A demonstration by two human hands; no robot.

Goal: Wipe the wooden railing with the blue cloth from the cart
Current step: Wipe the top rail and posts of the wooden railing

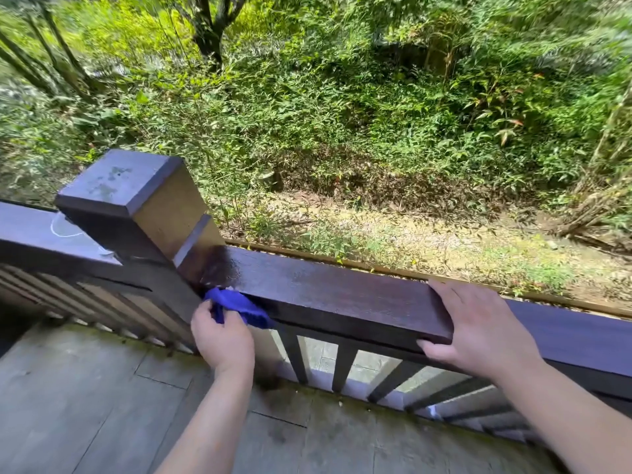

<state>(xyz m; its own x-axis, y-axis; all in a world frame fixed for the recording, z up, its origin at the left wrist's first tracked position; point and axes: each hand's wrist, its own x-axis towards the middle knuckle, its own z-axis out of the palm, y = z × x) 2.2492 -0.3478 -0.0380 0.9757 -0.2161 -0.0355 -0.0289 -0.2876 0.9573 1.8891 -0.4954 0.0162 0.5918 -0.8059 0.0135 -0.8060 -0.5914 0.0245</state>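
Left hand (222,340) is gripping the bunched blue cloth (237,306) — pressing it against the near side face of the wooden railing (342,292), right beside the square post (136,203). Right hand (478,333) is lying open and flat on the rail top, thumb hooking the near edge — holding nothing, well apart from the cloth.

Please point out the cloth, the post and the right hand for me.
cloth (239,304): head view, on its bunched blue middle.
post (118,181): head view, on the flat top of its cap.
right hand (478,331): head view, on the back of the hand.
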